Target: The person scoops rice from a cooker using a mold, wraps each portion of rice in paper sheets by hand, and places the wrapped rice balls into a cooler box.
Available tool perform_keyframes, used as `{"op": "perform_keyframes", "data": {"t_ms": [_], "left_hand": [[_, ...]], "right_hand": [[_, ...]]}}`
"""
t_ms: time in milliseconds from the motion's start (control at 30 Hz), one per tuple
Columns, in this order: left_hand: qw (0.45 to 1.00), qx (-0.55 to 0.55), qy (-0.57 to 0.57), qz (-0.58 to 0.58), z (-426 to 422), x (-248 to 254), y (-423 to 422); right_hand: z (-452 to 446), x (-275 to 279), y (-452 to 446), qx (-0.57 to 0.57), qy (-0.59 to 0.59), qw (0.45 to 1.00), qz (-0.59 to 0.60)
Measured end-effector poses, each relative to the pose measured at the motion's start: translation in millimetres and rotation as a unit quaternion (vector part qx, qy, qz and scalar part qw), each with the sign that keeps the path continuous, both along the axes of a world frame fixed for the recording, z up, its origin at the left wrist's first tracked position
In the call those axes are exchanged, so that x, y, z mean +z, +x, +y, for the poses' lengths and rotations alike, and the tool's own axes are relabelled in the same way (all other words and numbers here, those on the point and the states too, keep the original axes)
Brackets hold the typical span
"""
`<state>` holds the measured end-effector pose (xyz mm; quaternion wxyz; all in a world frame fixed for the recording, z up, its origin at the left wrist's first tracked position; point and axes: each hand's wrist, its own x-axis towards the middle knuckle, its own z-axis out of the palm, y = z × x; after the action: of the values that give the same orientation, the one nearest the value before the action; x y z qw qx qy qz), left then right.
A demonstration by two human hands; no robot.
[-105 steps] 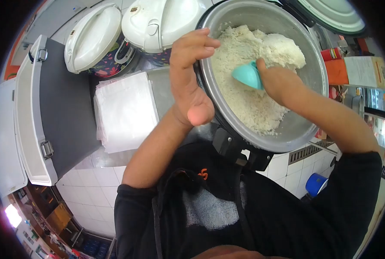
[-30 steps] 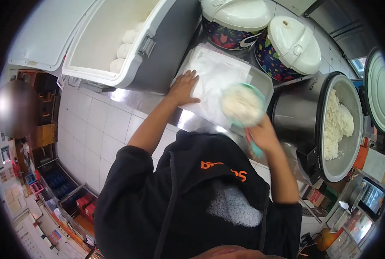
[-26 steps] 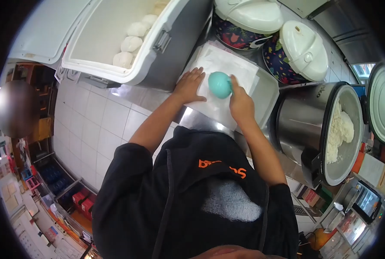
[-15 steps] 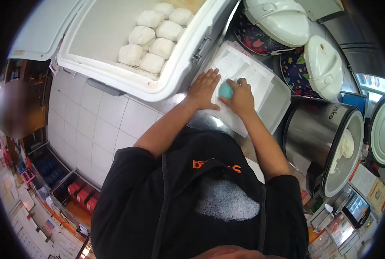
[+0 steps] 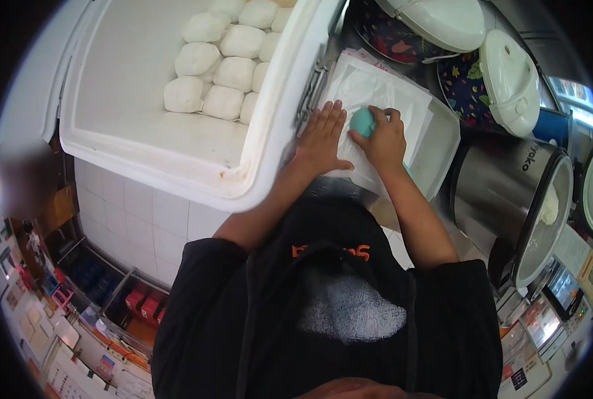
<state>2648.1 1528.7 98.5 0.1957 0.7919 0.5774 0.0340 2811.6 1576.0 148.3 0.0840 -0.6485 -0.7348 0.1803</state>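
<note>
My left hand (image 5: 321,141) lies flat with spread fingers on a stack of white paper sheets (image 5: 357,83). Just right of it, my right hand (image 5: 386,141) is closed around a teal, rounded object (image 5: 361,122) over the same sheets. A bit of teal also shows beside my right wrist, so the object may be long, but its full shape is hidden. The sheets rest in a pale, shallow tray (image 5: 441,143), with some printed paper at their top edge.
On the left stands a large white cooler box (image 5: 143,147) holding several white wrapped bundles (image 5: 198,58). Two patterned pots with white lids (image 5: 512,80) stand at the back right. A steel cooker (image 5: 496,193) with white food inside is near my right arm.
The whole view has shifted, so the cooler box looks larger and lower. Both hands remain on the paper stack, the right still on the teal object, with little movement.
</note>
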Motion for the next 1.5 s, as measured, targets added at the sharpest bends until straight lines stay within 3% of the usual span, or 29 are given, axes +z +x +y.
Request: {"op": "perform_keyframes", "data": {"t_ms": [133,333,400,433,467,533,633,700,767,800,833,1000,1067,1167,1200,1267,1400,1500], "left_hand": [[1.000,0.009,0.011,-0.017,-1.4,-0.7,1.0],[0.996,0.019,0.050,-0.068,-3.9,-4.5,-4.4],[0.989,-0.027,0.112,-0.094,-13.0,1.5,-10.1],[0.983,-0.049,0.096,-0.150,-20.7,10.4,-13.0],[0.983,-0.053,0.096,-0.148,-24.5,14.0,-16.8],[0.980,-0.177,0.014,-0.095,-32.4,17.7,-23.3],[0.974,-0.164,0.051,-0.147,-42.4,13.4,-26.9],[0.974,-0.152,0.045,-0.163,-43.0,16.9,-26.9],[0.971,-0.096,0.025,-0.218,-40.8,28.0,-25.3],[0.971,-0.102,0.023,-0.215,-39.6,32.4,-23.8],[0.968,-0.085,0.032,-0.234,-38.4,36.8,-22.2],[0.963,-0.060,0.035,-0.259,-27.7,54.5,-22.4],[0.975,-0.083,0.015,-0.204,-24.4,55.6,-25.5],[0.980,-0.075,-0.019,-0.182,-23.6,50.0,-22.8],[0.980,-0.076,-0.021,-0.181,-25.5,48.8,-20.1],[0.992,-0.107,0.023,-0.068,-29.7,45.0,-14.5],[0.988,-0.131,0.003,-0.079,-34.1,36.2,-15.3],[0.985,-0.134,0.013,-0.105,-38.2,35.4,-14.3]], "right_hand": [[-6.5,0.6,5.9,-0.006,0.022,1.000,0.001],[-19.7,18.3,59.8,-0.048,0.113,0.986,0.115],[-23.1,-3.8,99.8,-0.166,0.131,0.971,0.108],[-24.6,-12.0,116.7,-0.169,0.130,0.971,0.109],[-24.7,-19.5,132.7,-0.211,0.110,0.968,0.075],[-25.2,-33.5,156.6,-0.256,0.088,0.962,0.042],[-28.7,-36.3,167.6,-0.235,0.080,0.967,0.060],[-38.3,-3.2,139.3,-0.131,0.181,0.970,-0.094],[-55.0,5.9,120.6,0.015,0.168,0.986,0.006],[-61.9,12.2,112.5,0.111,0.073,0.989,0.072],[-77.5,26.0,94.4,0.159,0.101,0.982,0.028],[-92.4,1.4,100.0,0.136,0.050,0.987,0.066],[-88.7,-2.8,111.1,0.151,-0.015,0.981,0.121],[-87.6,0.5,117.2,0.161,-0.044,0.981,0.103],[-90.0,1.9,116.0,0.159,-0.045,0.981,0.104],[-94.6,4.0,111.2,0.151,0.026,0.983,0.105],[-96.3,-12.2,119.7,0.170,0.018,0.982,0.078],[-100.6,-21.6,127.1,0.220,-0.065,0.970,0.080]]}}
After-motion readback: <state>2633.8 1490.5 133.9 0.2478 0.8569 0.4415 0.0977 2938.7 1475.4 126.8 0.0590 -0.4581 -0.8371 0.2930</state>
